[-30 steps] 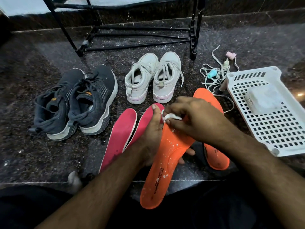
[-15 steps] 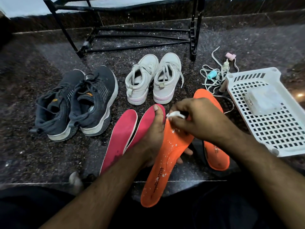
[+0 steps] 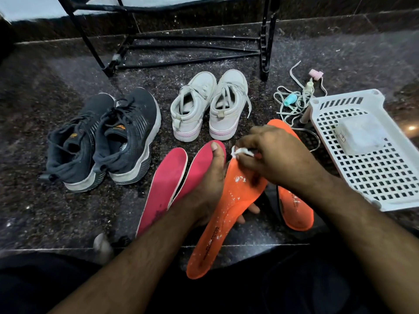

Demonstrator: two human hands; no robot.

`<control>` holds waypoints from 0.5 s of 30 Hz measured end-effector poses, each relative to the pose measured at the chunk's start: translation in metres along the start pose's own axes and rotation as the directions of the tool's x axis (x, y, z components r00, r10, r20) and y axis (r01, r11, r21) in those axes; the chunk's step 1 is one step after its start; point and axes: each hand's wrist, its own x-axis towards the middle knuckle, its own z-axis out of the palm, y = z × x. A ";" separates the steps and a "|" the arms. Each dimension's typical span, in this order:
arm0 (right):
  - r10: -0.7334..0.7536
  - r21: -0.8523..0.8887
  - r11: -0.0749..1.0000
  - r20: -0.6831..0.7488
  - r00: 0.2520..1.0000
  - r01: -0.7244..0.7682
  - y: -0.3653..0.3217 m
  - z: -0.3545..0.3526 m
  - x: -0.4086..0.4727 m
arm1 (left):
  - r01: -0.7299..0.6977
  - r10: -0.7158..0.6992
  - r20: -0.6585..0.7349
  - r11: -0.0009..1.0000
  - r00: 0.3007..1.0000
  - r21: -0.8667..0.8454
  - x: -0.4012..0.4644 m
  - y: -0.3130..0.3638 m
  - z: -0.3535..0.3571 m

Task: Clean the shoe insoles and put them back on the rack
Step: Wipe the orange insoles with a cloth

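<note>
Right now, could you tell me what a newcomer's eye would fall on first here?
The bright orange insole at centre, held up by the left hand while the right hand pinches a white wipe at its toe. Two pink insoles lie left of it; dark sneakers sit far left.

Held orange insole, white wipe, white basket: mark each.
held orange insole (image 3: pixel 235 200): head view, speckled middle of its top face.
white wipe (image 3: pixel 240 151): head view, tuft sticking out.
white basket (image 3: pixel 385 171): head view, bare perforated floor.
</note>
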 end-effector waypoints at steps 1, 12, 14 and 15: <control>-0.037 -0.018 0.999 0.009 0.999 0.037 0.000 0.000 -0.001 | 0.000 0.000 0.001 1.000 1.000 0.000 -0.001 0.001 0.000; -0.203 -0.178 0.964 0.002 0.979 0.200 -0.009 0.002 -0.008 | -0.015 0.015 -0.004 1.000 1.000 -0.004 0.002 0.002 -0.003; -0.200 -0.189 0.962 0.007 0.980 0.197 -0.009 0.002 -0.008 | -0.018 0.018 -0.009 0.999 1.000 0.039 0.004 0.000 -0.005; -0.164 -0.201 0.967 -0.010 0.986 0.159 -0.003 0.000 -0.006 | -0.024 0.024 -0.001 0.998 1.000 0.065 0.004 -0.001 -0.005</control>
